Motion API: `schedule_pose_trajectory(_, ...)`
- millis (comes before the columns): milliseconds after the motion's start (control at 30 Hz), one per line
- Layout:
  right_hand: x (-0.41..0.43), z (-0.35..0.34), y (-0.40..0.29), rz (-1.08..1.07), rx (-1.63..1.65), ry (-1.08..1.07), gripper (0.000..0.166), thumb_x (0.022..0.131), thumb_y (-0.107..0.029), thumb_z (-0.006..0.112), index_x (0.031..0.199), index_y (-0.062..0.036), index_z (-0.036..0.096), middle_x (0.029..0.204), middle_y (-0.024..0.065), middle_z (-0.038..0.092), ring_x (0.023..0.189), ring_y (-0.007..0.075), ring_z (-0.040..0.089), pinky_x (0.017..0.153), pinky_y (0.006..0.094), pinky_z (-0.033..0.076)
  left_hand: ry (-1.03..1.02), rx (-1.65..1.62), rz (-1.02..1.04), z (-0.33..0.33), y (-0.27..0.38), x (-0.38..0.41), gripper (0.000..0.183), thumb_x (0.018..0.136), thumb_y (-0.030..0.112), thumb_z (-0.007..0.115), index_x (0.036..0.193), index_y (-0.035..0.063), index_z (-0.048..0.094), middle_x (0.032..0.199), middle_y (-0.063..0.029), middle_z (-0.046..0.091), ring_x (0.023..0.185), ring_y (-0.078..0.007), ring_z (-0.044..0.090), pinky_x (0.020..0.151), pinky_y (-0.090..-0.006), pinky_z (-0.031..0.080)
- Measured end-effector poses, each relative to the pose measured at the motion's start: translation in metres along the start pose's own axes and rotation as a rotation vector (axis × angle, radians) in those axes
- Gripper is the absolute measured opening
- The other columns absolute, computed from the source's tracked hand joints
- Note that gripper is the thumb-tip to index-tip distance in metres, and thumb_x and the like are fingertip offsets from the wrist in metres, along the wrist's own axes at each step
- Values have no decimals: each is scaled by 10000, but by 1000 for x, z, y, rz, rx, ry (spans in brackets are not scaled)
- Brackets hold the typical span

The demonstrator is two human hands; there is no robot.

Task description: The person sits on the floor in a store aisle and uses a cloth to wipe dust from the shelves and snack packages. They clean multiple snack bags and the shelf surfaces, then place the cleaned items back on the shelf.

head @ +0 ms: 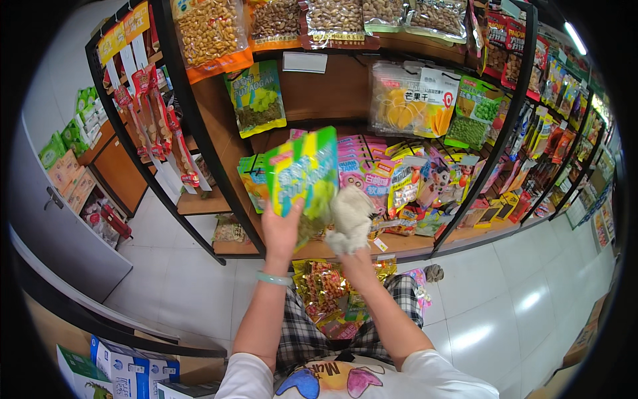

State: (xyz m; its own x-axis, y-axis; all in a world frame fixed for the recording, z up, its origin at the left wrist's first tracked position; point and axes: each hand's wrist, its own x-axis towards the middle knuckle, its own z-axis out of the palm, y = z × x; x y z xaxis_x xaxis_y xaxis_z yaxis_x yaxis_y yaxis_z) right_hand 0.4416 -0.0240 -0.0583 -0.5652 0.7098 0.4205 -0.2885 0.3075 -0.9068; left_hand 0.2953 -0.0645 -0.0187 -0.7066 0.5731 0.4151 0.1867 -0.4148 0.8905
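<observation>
My left hand (281, 229) grips the lower left edge of a green and yellow snack bag (305, 167), which is tilted and blurred. A greyish-white cloth (351, 219) is in my right hand (356, 262), against or very near the bag's right side; the cloth hides most of the fingers. Another bag (256, 99) of the same design hangs on the rack above and to the left. Behind the held bag hang pink candy bags (366, 174). In my lap or just before it lie several shiny gold and red snack packs (321, 287).
A black-framed wooden shelf rack (324, 97) stands in front, with nut bags (334, 22) on top and dried mango bags (408, 99) at right. Red packs (149, 109) hang on the left side. A crumpled grey-brown item (433, 273) lies on the tiled floor (483, 284). Boxes (129, 369) sit lower left.
</observation>
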Motion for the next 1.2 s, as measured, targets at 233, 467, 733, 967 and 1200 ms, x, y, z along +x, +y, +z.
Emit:
schedule_pose_trajectory(233, 75, -6, -20, -544, -724, 143, 450, 798, -262, 543, 1192, -48, 506, 1246, 166, 480, 1169, 360, 406, 975, 470, 285, -384, -146, -114, 4, -7, -32, 348, 823, 18, 594, 1155, -22, 495, 1046, -47, 586, 952, -107, 540, 849, -261, 430)
schedule_pose_trajectory(467, 108, -91, 1, 284, 448, 139, 349, 874, -271, 485, 1098, -14, 562, 1054, 87, 608, 997, 212, 560, 825, 342, 442, -394, -231, -182, -26, 18, -24, 313, 807, 31, 622, 1108, -3, 545, 1029, -51, 616, 905, -108, 571, 804, -247, 454)
schedule_pose_trajectory(733, 54, -30, 3, 352, 974, -14, 385, 888, -321, 505, 1141, -32, 530, 1028, 68, 605, 895, 186, 585, 744, 316, 482, -320, -348, -213, 1, 1, -22, 351, 847, 94, 603, 1171, 26, 486, 1092, -18, 558, 968, -104, 517, 846, -263, 410)
schedule_pose_trajectory(967, -8, -10, 51, 687, 750, -32, 397, 888, -337, 510, 1145, -35, 528, 1032, 69, 600, 895, 192, 583, 756, 321, 479, 25, -492, -161, -7, -14, 32, 313, 874, 92, 571, 1167, 23, 484, 1097, -29, 561, 963, -111, 521, 847, -267, 402)
schedule_pose_trajectory(1200, -41, -37, 173, 776, 925, 158, 429, 893, -373, 501, 1154, -34, 517, 1073, 88, 580, 953, 219, 564, 816, 345, 459, 77, -237, -84, -53, -19, 137, 321, 820, 105, 649, 1103, 22, 522, 1042, -55, 599, 921, -142, 562, 824, -281, 433)
